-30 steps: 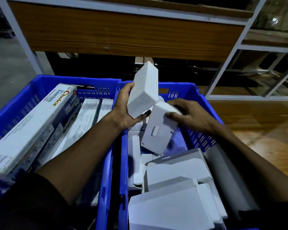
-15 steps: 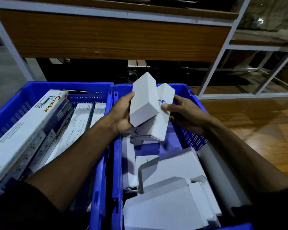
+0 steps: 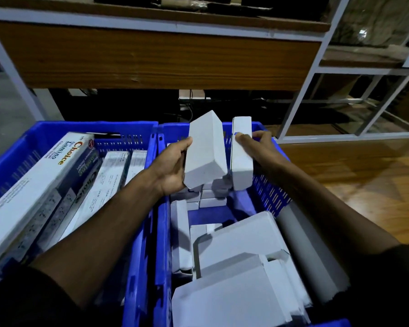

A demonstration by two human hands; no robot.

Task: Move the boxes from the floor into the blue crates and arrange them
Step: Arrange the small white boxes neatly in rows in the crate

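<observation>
Gripping plain white boxes [image 3: 204, 152] — one per hand, upright

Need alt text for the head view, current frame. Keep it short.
A person's left hand and right hand each hold a plain white box upright over the right blue crate of white boxes. The left blue crate holds long printed boxes.

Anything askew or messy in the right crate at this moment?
Yes. In the right crate, the white boxes near the person lie tilted and overlapping, some with open flaps, not in rows. A grey roll leans along its right wall.
</observation>
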